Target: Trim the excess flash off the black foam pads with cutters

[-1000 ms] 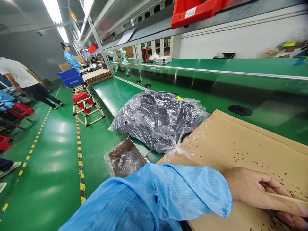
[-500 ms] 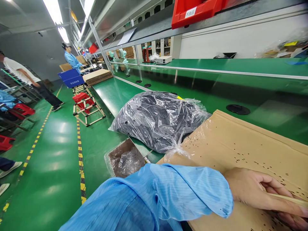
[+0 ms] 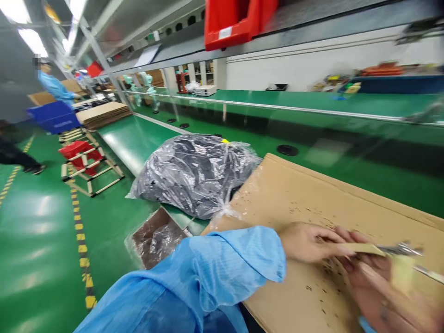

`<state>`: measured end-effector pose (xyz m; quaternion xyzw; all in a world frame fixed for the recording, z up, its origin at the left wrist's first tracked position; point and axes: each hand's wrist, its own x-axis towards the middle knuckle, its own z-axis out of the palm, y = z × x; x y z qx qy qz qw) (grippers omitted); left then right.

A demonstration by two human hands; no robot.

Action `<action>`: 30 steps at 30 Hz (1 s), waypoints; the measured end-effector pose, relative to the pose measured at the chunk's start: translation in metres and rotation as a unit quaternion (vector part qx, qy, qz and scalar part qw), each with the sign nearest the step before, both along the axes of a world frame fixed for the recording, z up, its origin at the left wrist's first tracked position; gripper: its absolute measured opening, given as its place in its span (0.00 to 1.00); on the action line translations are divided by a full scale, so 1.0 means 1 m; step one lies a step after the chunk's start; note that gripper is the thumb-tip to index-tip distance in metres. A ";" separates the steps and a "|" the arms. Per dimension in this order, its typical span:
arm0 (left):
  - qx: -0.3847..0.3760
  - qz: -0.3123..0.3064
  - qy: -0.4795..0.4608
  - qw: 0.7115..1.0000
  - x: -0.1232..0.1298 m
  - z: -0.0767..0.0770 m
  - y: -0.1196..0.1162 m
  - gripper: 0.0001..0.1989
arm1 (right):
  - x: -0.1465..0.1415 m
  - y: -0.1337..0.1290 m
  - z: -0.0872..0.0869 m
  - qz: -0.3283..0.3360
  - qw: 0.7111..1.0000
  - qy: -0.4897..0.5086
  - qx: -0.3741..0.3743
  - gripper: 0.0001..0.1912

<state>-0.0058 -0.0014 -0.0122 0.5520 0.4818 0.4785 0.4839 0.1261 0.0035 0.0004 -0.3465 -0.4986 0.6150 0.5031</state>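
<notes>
My left hand (image 3: 308,243), in a blue sleeve, pinches one end of a pale yellow strip (image 3: 367,249) above the brown cardboard sheet (image 3: 291,185). Close beside it, my right hand (image 3: 385,282) is curled and smeared by motion. A thin, shiny metal tool (image 3: 404,249) juts out past its fingers, its kind too blurred to name. A second pale yellow piece (image 3: 402,273) and a thin metal rod (image 3: 430,275) also show at the right hand. Many tiny dark pieces (image 3: 308,287) lie scattered on the cardboard around and under both hands.
A large clear bag of dark parts (image 3: 194,173) rests on the green bench, left of the cardboard. Below stands an open box (image 3: 157,236) with plastic film inside. A red bin (image 3: 229,27) overhangs from the shelf. One person (image 3: 55,83) stands far left.
The view has swung right, so the bench things appear further left. My right hand has come into view and now meets my left hand, with the metal tool showing.
</notes>
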 end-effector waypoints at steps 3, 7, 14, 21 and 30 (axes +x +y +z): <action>0.095 0.001 0.031 0.995 -0.004 0.009 -0.005 0.16 | 0.001 0.002 -0.001 -0.043 0.998 0.044 -0.031 0.22; 0.113 -0.005 0.061 0.992 -0.004 0.011 -0.009 0.18 | 0.001 0.007 -0.011 -0.105 0.992 0.063 0.025 0.25; -0.011 0.039 0.010 0.999 -0.001 0.008 -0.016 0.20 | 0.009 0.017 -0.026 -0.201 0.973 -0.019 0.110 0.20; -0.035 0.015 -0.001 0.999 -0.004 0.006 -0.019 0.20 | 0.011 0.004 -0.004 -0.178 0.961 -0.149 0.147 0.14; -0.025 0.090 0.010 0.996 -0.007 0.006 -0.018 0.22 | -0.002 -0.006 -0.005 -0.235 0.945 -0.176 0.141 0.12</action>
